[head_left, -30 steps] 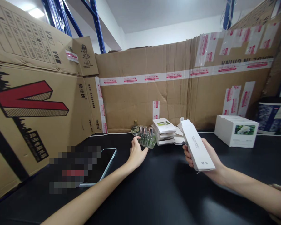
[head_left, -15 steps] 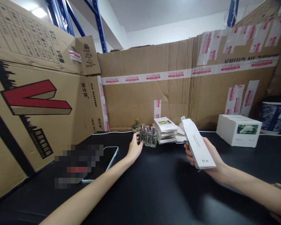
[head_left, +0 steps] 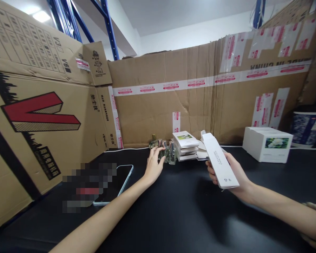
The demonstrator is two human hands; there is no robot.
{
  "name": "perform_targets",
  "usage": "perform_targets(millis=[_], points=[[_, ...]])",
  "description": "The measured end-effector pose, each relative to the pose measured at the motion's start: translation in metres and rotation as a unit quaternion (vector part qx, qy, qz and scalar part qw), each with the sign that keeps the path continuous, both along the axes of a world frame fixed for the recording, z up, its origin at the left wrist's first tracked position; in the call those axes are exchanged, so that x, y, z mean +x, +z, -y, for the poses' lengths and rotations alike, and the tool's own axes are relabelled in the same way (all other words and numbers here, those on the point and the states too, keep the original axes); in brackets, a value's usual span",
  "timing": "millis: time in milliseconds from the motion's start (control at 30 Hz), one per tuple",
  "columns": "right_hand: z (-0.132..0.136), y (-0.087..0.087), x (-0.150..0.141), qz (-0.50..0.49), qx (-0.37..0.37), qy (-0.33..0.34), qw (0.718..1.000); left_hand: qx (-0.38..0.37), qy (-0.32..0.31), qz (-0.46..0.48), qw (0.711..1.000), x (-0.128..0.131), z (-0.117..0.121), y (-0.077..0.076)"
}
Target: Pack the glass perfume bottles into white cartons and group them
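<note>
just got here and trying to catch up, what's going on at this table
The right hand holds a narrow white carton up over the black tabletop. The left hand is at the small glass bottles, fingers around part of the group. A stack of white boxes sits just right of them.

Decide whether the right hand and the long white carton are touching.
Touching. The head view shows the right hand with its grip around the long white carton, fingers curled at one long edge.
</note>
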State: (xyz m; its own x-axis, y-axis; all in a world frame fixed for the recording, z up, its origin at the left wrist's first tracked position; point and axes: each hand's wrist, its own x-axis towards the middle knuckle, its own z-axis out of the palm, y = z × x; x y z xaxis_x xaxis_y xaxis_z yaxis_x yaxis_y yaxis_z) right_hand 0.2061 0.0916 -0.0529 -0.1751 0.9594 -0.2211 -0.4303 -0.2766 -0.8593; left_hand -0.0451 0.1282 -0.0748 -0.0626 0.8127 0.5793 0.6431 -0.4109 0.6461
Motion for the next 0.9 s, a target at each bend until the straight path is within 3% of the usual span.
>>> perform_targets(millis=[233,500,733,900], points=[[-0.001,0.0,0.0,0.006,0.0,-0.003,1.0,-0.038,0.058,0.028,0.997,-0.009,-0.009,-0.006],[-0.003,-0.003,0.0,0.011,0.014,-0.006,1.0,-0.056,0.083,0.047,0.994,-0.009,-0.009,-0.006],[0.001,0.0,0.0,0.03,0.003,0.001,1.0,-0.049,0.094,0.081,0.991,-0.008,-0.008,-0.005],[0.008,0.005,-0.007,0.095,0.007,-0.027,0.995,-0.059,0.052,0.123,0.989,-0.012,-0.015,-0.008]])
